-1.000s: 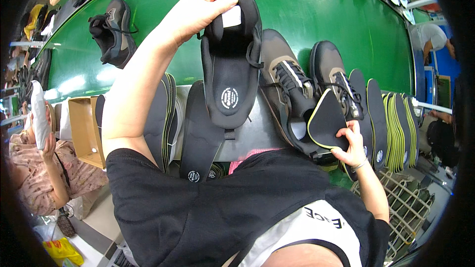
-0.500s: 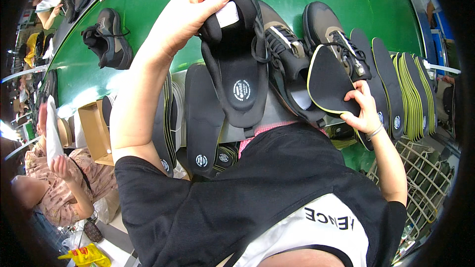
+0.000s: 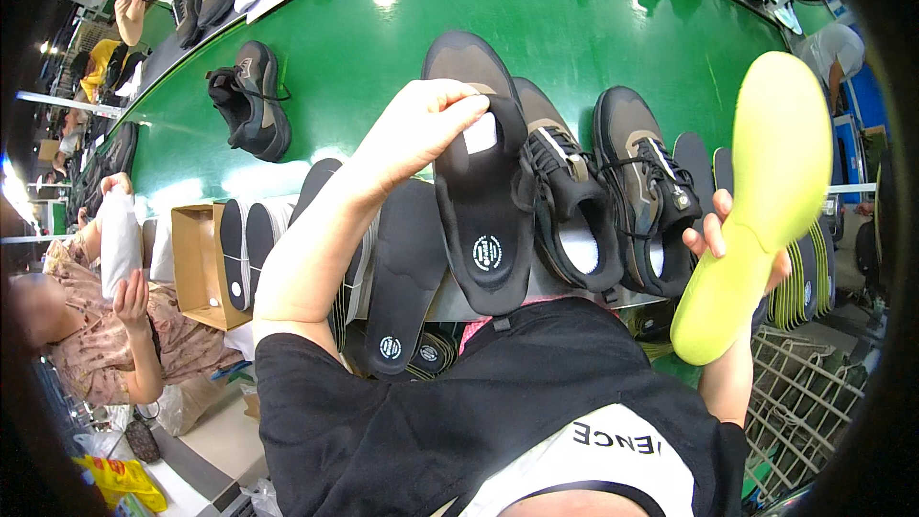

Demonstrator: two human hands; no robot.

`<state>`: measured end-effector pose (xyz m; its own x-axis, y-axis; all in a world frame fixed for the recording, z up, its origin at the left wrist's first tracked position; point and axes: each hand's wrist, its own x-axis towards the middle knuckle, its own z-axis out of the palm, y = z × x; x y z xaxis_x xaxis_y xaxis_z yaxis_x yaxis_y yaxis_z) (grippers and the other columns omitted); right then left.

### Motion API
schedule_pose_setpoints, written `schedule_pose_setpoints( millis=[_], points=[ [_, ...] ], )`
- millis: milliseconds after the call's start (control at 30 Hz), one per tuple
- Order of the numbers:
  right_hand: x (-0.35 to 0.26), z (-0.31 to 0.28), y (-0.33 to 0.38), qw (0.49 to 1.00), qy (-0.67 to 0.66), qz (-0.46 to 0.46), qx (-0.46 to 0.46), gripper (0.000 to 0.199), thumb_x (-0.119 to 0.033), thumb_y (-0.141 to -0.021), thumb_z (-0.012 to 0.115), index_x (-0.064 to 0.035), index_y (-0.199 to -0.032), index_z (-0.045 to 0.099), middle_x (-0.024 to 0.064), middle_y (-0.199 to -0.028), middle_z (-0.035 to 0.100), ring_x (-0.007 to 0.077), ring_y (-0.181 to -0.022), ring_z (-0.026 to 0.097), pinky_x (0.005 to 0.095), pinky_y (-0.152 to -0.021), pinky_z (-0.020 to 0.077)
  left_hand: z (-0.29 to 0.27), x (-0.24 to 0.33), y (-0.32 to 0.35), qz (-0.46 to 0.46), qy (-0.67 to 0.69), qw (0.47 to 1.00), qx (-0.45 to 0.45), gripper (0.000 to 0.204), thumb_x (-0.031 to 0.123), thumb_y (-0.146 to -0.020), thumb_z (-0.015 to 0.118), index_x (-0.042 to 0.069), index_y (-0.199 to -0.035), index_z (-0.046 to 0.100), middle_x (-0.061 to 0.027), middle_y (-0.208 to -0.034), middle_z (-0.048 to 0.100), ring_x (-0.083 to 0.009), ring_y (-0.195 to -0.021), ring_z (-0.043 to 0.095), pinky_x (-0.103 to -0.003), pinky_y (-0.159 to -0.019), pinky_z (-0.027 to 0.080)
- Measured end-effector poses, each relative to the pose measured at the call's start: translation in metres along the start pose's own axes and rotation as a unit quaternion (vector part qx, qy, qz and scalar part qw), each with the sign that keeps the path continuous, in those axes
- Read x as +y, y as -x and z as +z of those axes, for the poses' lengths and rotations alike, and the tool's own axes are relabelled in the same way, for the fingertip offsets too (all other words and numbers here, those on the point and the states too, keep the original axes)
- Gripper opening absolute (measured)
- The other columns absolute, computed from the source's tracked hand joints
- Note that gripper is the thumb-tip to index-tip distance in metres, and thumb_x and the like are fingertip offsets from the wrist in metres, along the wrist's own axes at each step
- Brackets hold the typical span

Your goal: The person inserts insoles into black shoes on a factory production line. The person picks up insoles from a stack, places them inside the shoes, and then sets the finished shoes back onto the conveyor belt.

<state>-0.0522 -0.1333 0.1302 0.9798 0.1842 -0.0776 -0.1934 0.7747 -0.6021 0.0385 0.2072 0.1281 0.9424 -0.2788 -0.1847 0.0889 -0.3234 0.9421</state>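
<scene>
With its fingers pinched, my left hand (image 3: 412, 134) grips the tongue (image 3: 503, 113) of a black and brown shoe (image 3: 466, 59), pulling it back so the mouth gapes. Inside that shoe lies a black insole (image 3: 469, 206) with a round white print at the heel. My right hand (image 3: 710, 235) holds a loose insole (image 3: 783, 148), its lime-green underside facing up; part of the hand is hidden behind it. Between my hands stand a laced shoe (image 3: 546, 134), with white showing inside, and another like it (image 3: 627, 124).
Bundled black insoles (image 3: 410, 258) line the near edge of the green table (image 3: 383, 57), with lime-edged ones (image 3: 809, 273) at the right. A single shoe (image 3: 258, 110) and a cardboard box (image 3: 196, 268) are at left. A wire basket (image 3: 804, 412) stands lower right; a co-worker (image 3: 124, 325) sits left.
My right hand has turned the loose insole from its black face to its lime-green underside and raised it. My left hand still grips the tongue. The whole view has shifted.
</scene>
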Motion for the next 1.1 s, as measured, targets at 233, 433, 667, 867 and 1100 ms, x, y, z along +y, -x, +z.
schedule_pose_setpoints(
  millis=[233,433,667,867,1100],
  points=[
    [0.025,0.026,-0.013,0.979,-0.038,0.02,-0.2,0.081,-0.044,-0.07,0.063,-0.0031,-0.128,0.024,0.0149,-0.104,0.035,0.0232,-0.073,0.049,0.0527,-0.086,0.0394,0.004,0.0,0.002,-0.026,0.047,0.998,-0.016,0.025,0.023,-0.083,0.055,0.0,-0.093,0.059,0.0021,-0.076,0.058,-0.0031,-0.065,0.051,-0.017,-0.056,0.041],
    [0.032,0.019,-0.016,0.986,-0.058,0.028,-0.157,0.078,-0.045,-0.072,0.059,-0.0027,-0.128,0.024,0.0166,-0.106,0.036,0.0237,-0.073,0.049,0.0517,-0.087,0.0394,0.004,0.001,0.001,-0.02,0.045,0.999,-0.01,0.025,0.02,-0.083,0.054,-0.003,-0.093,0.058,-0.0001,-0.079,0.059,-0.0053,-0.07,0.053,-0.019,-0.065,0.043],
    [0.035,0.013,-0.019,0.991,-0.015,0.035,-0.131,0.072,-0.045,-0.075,0.055,-0.003,-0.127,0.027,0.0147,-0.105,0.035,0.0204,-0.072,0.046,0.0454,-0.079,0.042,-0.009,-0.006,-0.009,0.005,0.013,1.0,0.003,0.024,0.019,-0.084,0.053,-0.003,-0.09,0.058,-0.0006,-0.078,0.059,-0.0056,-0.069,0.052,-0.02,-0.064,0.043],
    [0.029,-0.002,-0.007,0.997,-0.002,0.023,-0.075,0.073,-0.047,-0.076,0.05,-0.0027,-0.128,0.024,0.0187,-0.111,0.037,0.0222,-0.073,0.046,0.0418,-0.071,0.044,-0.107,0.008,-0.04,0.105,-0.062,0.989,0.084,0.023,0.022,-0.085,0.053,0.0,-0.089,0.059,0.0035,-0.082,0.057,-0.0038,-0.076,0.048,-0.019,-0.071,0.04],
    [0.026,-0.02,-0.001,0.998,0.026,0.039,-0.041,0.072,-0.046,-0.075,0.051,-0.0019,-0.126,0.026,0.016,-0.111,0.039,0.022,-0.073,0.047,0.0394,-0.066,0.0424,-0.245,-0.039,-0.057,0.084,-0.504,0.823,0.247,0.024,0.021,-0.083,0.051,0.005,-0.1,0.058,-0.0121,-0.09,0.061,-0.0243,-0.087,0.057,-0.031,-0.077,0.043]
  ],
)
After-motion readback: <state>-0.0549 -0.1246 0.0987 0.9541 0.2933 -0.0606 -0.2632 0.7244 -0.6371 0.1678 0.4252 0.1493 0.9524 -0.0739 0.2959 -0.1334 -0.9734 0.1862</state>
